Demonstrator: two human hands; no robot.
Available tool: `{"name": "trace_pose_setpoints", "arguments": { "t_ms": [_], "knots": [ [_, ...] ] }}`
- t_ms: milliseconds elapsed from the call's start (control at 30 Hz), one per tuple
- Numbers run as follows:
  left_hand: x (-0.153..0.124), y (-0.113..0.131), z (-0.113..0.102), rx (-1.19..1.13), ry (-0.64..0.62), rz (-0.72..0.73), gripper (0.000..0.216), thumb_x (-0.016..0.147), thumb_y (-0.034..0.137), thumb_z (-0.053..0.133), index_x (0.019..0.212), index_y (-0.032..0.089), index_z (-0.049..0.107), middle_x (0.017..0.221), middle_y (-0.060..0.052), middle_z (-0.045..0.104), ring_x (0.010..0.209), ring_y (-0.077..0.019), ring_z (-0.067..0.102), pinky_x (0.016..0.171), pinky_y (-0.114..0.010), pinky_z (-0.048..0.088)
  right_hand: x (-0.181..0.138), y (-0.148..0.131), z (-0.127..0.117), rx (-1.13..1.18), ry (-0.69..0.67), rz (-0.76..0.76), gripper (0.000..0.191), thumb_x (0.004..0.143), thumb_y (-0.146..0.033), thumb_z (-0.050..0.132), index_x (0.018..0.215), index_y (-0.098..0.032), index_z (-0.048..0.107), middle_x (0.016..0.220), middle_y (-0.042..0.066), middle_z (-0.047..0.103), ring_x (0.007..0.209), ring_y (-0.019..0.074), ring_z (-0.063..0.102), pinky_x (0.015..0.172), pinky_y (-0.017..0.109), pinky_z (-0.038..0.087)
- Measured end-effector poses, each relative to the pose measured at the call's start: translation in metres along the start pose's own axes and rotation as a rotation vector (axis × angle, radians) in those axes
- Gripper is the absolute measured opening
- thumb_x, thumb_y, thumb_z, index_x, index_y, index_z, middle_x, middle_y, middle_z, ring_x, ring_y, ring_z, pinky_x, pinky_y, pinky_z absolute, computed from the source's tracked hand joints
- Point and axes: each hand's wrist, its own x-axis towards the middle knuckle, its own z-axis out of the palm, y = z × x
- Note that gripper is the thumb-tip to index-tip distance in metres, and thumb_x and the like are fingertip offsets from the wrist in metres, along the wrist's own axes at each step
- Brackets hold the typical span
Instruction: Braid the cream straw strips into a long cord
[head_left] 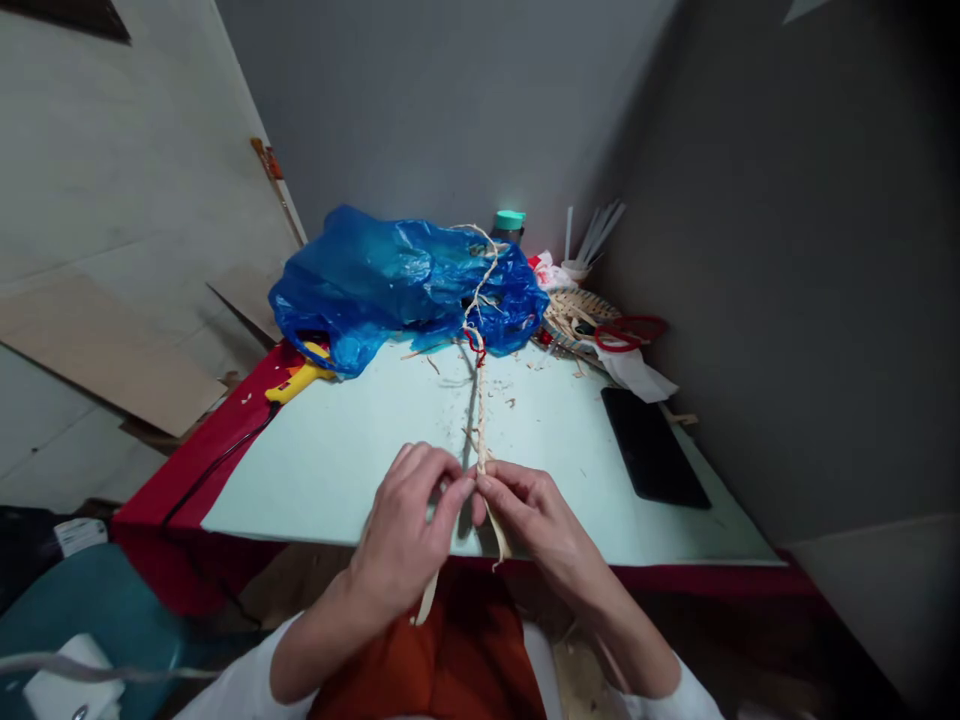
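Observation:
A pale braid (481, 405) of flat fibre strips runs from the blue plastic bag down toward me, with a red tie (475, 345) around its far part. At its near end my right hand (536, 510) pinches the braid between thumb and fingers. My left hand (412, 520) is close beside it on the left, thumb and fingers pressed together on a fibre strip (426, 600) whose tail hangs below the palm. Another loose strip (498, 535) dangles under my right hand, over the table's front edge.
The crumpled blue bag (397, 285) covers the back of the pale table board (315, 480). A yellow tool (304, 378) with a cord lies left. At right are a black tablet-like slab (654, 448), red-handled scissors (630, 333) and a woven basket (581, 305). A teal-lidded bottle (510, 222) stands behind.

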Motion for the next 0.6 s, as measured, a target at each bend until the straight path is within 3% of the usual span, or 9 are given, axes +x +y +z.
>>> {"name": "trace_pose_setpoints", "arguments": {
  "t_ms": [67, 133, 200, 267, 467, 600],
  "knots": [
    [0.011, -0.007, -0.001, -0.299, -0.193, -0.174, 0.015, 0.094, 0.031, 0.045, 0.096, 0.018, 0.053, 0.080, -0.004, 0.060, 0.080, -0.0163, 0.056, 0.076, -0.029, 0.043, -0.001, -0.001, 0.001, -0.006, -0.015, -0.024, 0.039, 0.096, -0.042, 0.046, 0.070, -0.016, 0.055, 0.072, -0.001, 0.052, 0.067, 0.0102, 0.044, 0.065, 0.022, 0.036],
    [0.017, -0.013, 0.003, -0.582, -0.394, -0.272, 0.020, 0.096, 0.037, 0.042, 0.098, 0.019, 0.049, 0.072, 0.000, 0.057, 0.066, -0.0122, 0.052, 0.064, -0.024, 0.041, -0.003, -0.001, 0.002, -0.016, -0.028, -0.043, 0.033, 0.098, -0.041, 0.044, 0.077, -0.017, 0.055, 0.076, -0.001, 0.052, 0.071, 0.0111, 0.047, 0.069, 0.023, 0.038],
    [0.020, -0.017, 0.008, -0.748, -0.495, -0.349, 0.024, 0.095, 0.041, 0.041, 0.095, 0.019, 0.048, 0.066, 0.003, 0.053, 0.052, -0.0082, 0.041, 0.050, -0.020, 0.031, -0.006, 0.000, 0.002, -0.052, -0.033, -0.062, 0.028, 0.099, -0.040, 0.042, 0.086, -0.019, 0.055, 0.079, 0.000, 0.054, 0.077, 0.0126, 0.051, 0.075, 0.024, 0.041],
    [0.019, -0.018, 0.012, -0.778, -0.500, -0.397, 0.026, 0.094, 0.044, 0.044, 0.092, 0.018, 0.048, 0.062, 0.004, 0.053, 0.046, -0.0061, 0.033, 0.043, -0.019, 0.021, -0.009, 0.002, 0.001, -0.114, -0.034, -0.063, 0.025, 0.099, -0.040, 0.042, 0.091, -0.019, 0.054, 0.079, -0.001, 0.054, 0.078, 0.0135, 0.052, 0.077, 0.025, 0.042],
    [0.017, -0.016, 0.013, -0.729, -0.434, -0.398, 0.031, 0.090, 0.043, 0.050, 0.096, 0.014, 0.058, 0.058, 0.001, 0.059, 0.039, -0.0042, 0.025, 0.039, -0.021, 0.014, -0.017, -0.001, 0.002, -0.330, 0.013, -0.015, 0.026, 0.100, -0.041, 0.035, 0.096, -0.020, 0.048, 0.068, -0.003, 0.054, 0.063, 0.0128, 0.050, 0.064, 0.025, 0.040],
    [0.016, -0.015, 0.012, -0.716, -0.341, -0.499, 0.030, 0.083, 0.042, 0.059, 0.083, 0.012, 0.063, 0.048, 0.008, 0.042, 0.040, -0.0040, 0.020, 0.041, -0.022, 0.011, -0.019, 0.001, 0.006, -0.473, 0.052, -0.003, 0.023, 0.100, -0.042, 0.032, 0.096, -0.021, 0.042, 0.065, -0.003, 0.054, 0.057, 0.0140, 0.051, 0.057, 0.025, 0.036]
  ]
}}
